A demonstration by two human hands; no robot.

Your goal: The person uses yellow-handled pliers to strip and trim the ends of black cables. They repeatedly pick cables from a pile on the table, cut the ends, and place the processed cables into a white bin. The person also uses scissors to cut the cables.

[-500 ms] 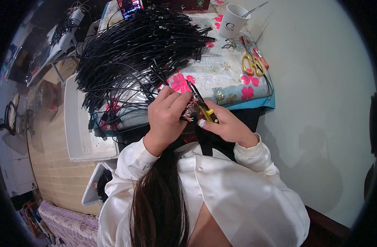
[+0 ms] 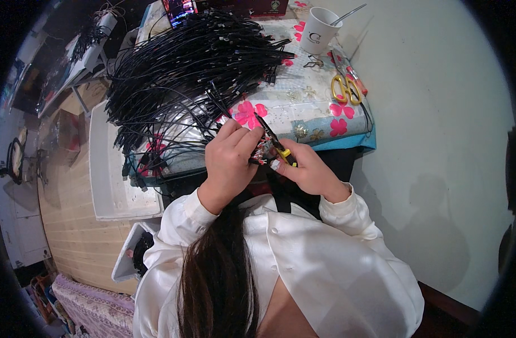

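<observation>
Here, left grip (image 2: 231,160) clamps wires (image 2: 263,151), right grip (image 2: 315,171) clamps pliers (image 2: 284,152), and a cup (image 2: 316,35) holds a utensil (image 2: 351,13).

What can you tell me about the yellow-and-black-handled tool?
The pliers-like tool has a slender dark head, apparently metal, and yellow-and-black grips, plastic-looking. The right hand holds it, partly covering the grips. The head points forward and leftward, beside the wire ends at the left hand; contact and jaw opening are unclear.
</observation>
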